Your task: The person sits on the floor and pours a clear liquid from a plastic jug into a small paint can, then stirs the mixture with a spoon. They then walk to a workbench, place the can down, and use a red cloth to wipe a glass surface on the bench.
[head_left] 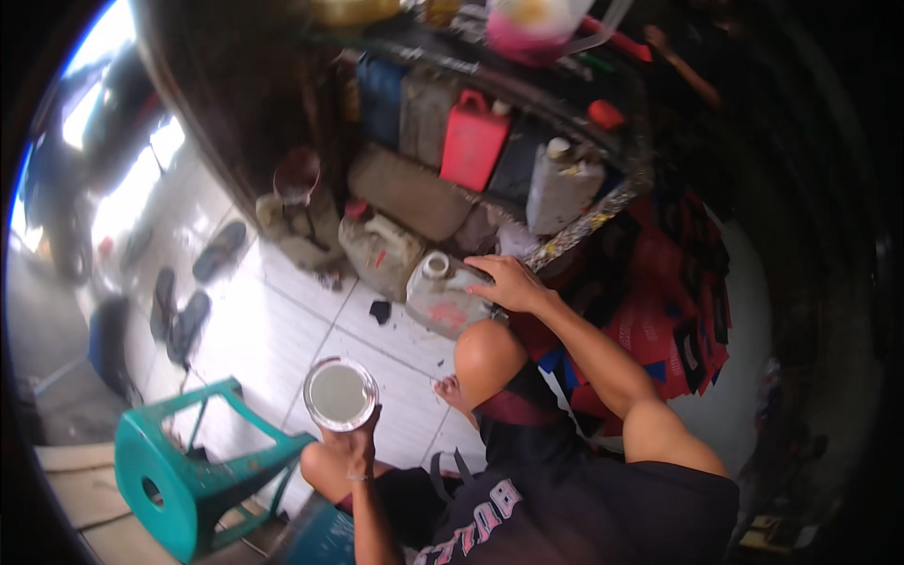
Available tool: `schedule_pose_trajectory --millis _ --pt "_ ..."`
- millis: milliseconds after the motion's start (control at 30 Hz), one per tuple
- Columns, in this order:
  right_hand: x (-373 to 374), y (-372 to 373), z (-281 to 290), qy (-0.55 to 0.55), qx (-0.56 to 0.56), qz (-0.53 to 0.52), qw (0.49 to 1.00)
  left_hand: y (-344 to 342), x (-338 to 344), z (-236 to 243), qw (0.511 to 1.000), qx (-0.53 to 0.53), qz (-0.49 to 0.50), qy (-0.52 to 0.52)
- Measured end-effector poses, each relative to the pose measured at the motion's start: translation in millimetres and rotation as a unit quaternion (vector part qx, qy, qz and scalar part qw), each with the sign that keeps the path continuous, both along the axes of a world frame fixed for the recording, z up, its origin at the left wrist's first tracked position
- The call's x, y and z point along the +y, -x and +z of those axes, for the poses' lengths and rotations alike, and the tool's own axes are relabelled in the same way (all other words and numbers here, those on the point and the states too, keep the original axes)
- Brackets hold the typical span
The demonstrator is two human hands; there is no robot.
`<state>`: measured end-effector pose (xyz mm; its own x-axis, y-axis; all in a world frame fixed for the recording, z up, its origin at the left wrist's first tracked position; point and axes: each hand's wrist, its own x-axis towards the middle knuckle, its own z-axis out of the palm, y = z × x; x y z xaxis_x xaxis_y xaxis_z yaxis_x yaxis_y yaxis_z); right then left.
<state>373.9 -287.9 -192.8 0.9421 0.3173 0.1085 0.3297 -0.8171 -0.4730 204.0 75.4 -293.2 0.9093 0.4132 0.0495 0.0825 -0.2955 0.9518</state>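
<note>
My left hand [356,448] holds up a round metal tin [341,394] by its lower side. Its open top shows a pale grey-green inside; whether that is liquid or the bare bottom I cannot tell. My right hand [513,284] is closed over the top handle of a whitish plastic jerry can [450,306], which stands on the floor by my right knee. This can's round mouth [435,266] appears uncapped. Beside it on the left stands another dirty jerry can [381,252] with a red cap.
A stained shelf [414,184] ahead carries a red jerry can [474,146] and a grey one [563,188]. A green plastic stool [174,480] lies tipped at the lower left, near loose sandals [188,320]. Red printed sheets [650,330] are piled on the right.
</note>
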Motion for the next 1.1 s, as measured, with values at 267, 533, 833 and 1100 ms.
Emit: schedule_pose_trajectory --millis 267,533,833,1100 --pt "-59.2 -39.3 273.7 0.108 -0.346 -0.206 0.909 0.7 6.7 -0.6 0.999 -0.033 -0.014 0.003" --pt "-114.3 -70.2 276.6 0.198 -0.222 -0.14 0.944 0.4 -0.8 -8.9 0.999 -0.04 -0.026 0.019" --pt "32.5 -50.3 77.6 0.005 -0.007 0.153 0.988 -1.6 2.5 -16.4 0.999 -0.052 -0.008 0.008" --pt "43.2 -82.2 4.7 0.072 0.072 0.168 0.98 8.5 -11.3 -34.0 0.994 -0.031 -0.014 0.108"
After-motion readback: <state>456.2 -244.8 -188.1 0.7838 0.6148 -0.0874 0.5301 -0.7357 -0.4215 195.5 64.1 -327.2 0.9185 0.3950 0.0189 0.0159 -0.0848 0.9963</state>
